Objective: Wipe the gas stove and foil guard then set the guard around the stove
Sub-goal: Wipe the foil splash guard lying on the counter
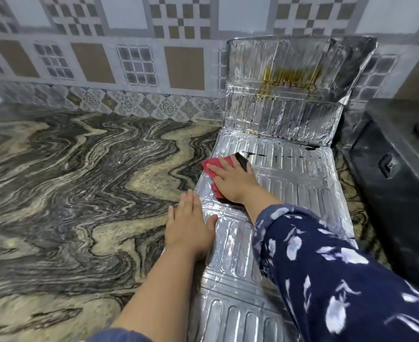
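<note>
A silver foil guard [299, 174] lies unfolded on the marble counter, its far panels leaning up against the tiled wall. Brown grease stains [287, 75] mark the upright panel. My right hand [233, 178] presses flat on a red and black cloth [209, 169] on the guard's left part. My left hand [188, 225] lies flat with straight fingers on the guard's left edge, holding it down. The black gas stove [400, 169] stands at the right edge of the view, only partly seen.
The wavy grey and beige marble counter [80, 181] stretches wide to the left of the guard. A patterned tiled wall [129, 62] runs along the back. The stove's dark side sits close against the guard's right edge.
</note>
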Demonstrator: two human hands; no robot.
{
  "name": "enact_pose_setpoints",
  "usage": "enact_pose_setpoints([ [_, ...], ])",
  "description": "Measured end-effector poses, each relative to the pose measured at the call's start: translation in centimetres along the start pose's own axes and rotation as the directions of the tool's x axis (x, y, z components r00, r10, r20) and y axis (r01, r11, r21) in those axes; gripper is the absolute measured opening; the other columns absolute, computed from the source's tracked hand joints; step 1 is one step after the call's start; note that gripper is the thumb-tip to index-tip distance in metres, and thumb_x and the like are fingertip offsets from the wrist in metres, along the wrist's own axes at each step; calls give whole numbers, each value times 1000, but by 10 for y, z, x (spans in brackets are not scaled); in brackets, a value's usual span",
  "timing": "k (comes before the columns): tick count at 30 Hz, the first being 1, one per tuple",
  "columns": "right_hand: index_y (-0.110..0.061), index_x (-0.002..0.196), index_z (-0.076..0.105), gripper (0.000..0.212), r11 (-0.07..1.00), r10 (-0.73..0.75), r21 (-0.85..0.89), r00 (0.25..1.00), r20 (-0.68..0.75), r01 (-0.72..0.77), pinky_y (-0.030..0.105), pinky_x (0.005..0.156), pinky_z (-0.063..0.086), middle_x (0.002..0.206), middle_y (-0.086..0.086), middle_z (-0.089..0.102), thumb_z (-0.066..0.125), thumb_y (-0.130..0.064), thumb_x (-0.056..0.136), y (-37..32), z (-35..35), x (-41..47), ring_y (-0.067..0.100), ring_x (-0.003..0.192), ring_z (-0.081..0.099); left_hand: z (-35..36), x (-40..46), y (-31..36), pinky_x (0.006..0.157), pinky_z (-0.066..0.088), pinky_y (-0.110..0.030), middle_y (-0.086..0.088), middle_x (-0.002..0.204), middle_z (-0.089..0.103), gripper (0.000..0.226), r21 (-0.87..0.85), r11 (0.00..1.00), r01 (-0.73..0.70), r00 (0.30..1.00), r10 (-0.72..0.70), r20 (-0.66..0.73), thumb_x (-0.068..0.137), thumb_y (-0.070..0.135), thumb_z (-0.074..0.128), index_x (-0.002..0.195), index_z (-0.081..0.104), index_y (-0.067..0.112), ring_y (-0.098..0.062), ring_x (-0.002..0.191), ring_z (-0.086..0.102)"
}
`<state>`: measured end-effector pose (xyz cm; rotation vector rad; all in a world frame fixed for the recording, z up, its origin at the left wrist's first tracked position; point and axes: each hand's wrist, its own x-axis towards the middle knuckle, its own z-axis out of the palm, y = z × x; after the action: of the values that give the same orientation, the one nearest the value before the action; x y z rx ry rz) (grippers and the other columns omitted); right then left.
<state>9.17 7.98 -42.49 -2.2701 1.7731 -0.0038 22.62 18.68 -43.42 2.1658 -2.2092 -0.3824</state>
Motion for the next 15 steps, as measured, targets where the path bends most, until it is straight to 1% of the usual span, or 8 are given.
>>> enact_pose_setpoints([
  [3, -48, 148, 12, 49, 999, -49, 11, 999, -1, 49, 53, 117, -7, 161, -10, -4, 16, -41, 99, -6, 8, -22, 19, 148, -11, -1, 0, -2, 120, -6, -41, -2, 160, -15, 70, -4, 1000, 5, 1000, -5, 30, 98, 50, 19, 151, -7, 11, -15, 147, -14],
  [5, -49, 147, 12, 49, 999, -42, 17, 999, -29, 42, 53, 117, -7, 161, -10, -3, 17, -42, 99, -7, 16, -46, 19, 148, -11, -1, -1, -1, 120, -6, -41, -2, 160, -14, 70, -10, 1000, 13, 999, -13, 36, 98, 50, 18, 152, -6, 11, -15, 147, -13],
  [9, -46, 148, 10, 52, 998, 54, 26, 998, -39, -53, 56, 116, -7, 161, -8, -7, 14, -51, 97, 5, 21, -90, 19, 147, -14, -3, -2, 1, 119, -6, -41, -2, 160, -15, 70, -15, 1000, 26, 998, -25, 59, 99, 49, 19, 152, -6, 10, -16, 147, -13],
  [12, -44, 149, 6, 55, 989, 150, 25, 988, -36, -149, 59, 115, -7, 160, -7, -14, 12, -56, 96, 35, 16, -113, 21, 147, -18, -3, -1, 2, 120, -6, -43, -3, 160, -16, 70, -18, 999, 28, 997, -26, 70, 99, 48, 18, 151, -7, 10, -16, 147, -14],
  [15, -44, 149, 3, 55, 971, 239, 16, 971, -32, -238, 62, 113, -10, 160, -7, -17, 11, -56, 96, 61, 12, -133, 20, 146, -19, -1, -1, 1, 120, -5, -44, -3, 160, -16, 69, -19, 999, 28, 998, -26, 63, 99, 48, 18, 151, -7, 10, -16, 147, -14],
])
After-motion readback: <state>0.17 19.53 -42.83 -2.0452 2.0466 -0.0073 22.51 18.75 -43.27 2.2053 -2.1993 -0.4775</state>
